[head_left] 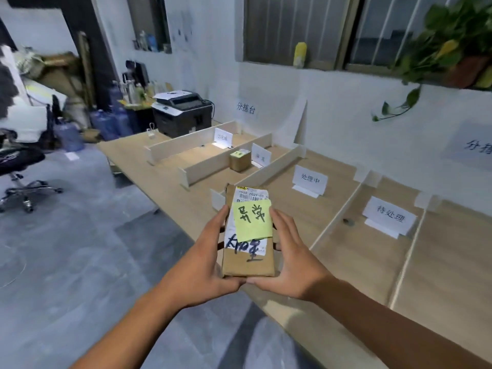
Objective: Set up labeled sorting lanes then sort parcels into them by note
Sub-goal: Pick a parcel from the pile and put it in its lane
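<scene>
The right edge cuts off a wall sign [476,149]. The farthest lane label [223,137], above centre, is too small to read.

- parcel [249,262]: brown kraft wrap; white shipping label w/ black barcode, yellow strip at top edge; big black marker writing across label & wrap
- sticky note [253,222] on it: pale yellow-green, black handwritten chars
- small box [239,162] in a lane: brown cardboard, yellow-green note on top
- tabletop [439,262]: light wood grain, tan
- dividers [202,170]: pale cream
- lane cards [310,179]: white, black chars
- printer [182,113]: black body, white/grey top
- water jugs [106,123]: translucent blue
- floor [66,249]: mottled grey
- wall [346,115]: white
- plant [452,35]: green leaves, a few yellow; reddish-brown pot
- bottle [300,54] on sill: yellow
</scene>
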`<state>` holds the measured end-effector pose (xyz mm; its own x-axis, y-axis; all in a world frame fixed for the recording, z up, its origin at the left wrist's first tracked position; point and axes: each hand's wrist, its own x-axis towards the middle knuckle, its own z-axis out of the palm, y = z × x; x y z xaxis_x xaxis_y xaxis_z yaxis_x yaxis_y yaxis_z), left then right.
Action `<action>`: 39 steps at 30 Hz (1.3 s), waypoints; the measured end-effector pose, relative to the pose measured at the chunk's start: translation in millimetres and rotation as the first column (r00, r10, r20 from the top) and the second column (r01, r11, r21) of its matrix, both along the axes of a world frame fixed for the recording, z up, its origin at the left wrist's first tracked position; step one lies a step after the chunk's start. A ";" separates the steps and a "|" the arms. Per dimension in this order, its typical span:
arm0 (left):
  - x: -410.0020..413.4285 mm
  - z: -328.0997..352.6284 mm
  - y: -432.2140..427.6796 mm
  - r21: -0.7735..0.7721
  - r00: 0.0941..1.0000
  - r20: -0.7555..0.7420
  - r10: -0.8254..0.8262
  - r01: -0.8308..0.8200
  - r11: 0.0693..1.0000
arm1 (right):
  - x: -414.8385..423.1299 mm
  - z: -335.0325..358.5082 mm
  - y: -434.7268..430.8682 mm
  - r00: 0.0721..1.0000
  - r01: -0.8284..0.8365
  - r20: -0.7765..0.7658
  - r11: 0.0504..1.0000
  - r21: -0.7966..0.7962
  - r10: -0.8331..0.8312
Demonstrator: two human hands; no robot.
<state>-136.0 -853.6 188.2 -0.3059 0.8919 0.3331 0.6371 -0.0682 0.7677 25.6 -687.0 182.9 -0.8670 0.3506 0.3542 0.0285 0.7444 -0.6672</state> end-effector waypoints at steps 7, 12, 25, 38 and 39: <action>-149.0 -27.8 54.2 -0.067 0.999 0.014 0.038 -0.037 0.997 | -157.4 -29.8 60.2 0.999 -0.032 -0.001 0.999 -0.006 0.032; -263.3 -35.4 107.5 -0.108 0.997 0.046 0.056 -0.051 0.993 | -272.3 -45.9 117.4 0.997 -0.071 0.016 0.995 -0.076 0.073; -547.2 -74.9 243.2 -0.238 0.978 0.160 -0.136 0.172 0.956 | -517.0 -74.9 217.5 0.973 0.165 0.174 0.983 -0.080 -0.149; -714.4 -153.3 410.4 -0.539 0.839 0.225 -0.495 0.530 0.654 | -641.9 -167.5 281.8 0.819 0.546 0.376 0.790 -0.280 -0.433; -720.7 -164.4 424.8 -0.553 0.831 0.220 -0.512 0.538 0.636 | -648.0 -177.6 291.9 0.812 0.558 0.386 0.777 -0.291 -0.438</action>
<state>-856.7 -428.8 23.8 0.2735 0.9162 -0.2928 0.6023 0.0742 0.7948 -622.4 -395.2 5.3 -0.5691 0.8124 -0.1271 0.5537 0.2644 -0.7896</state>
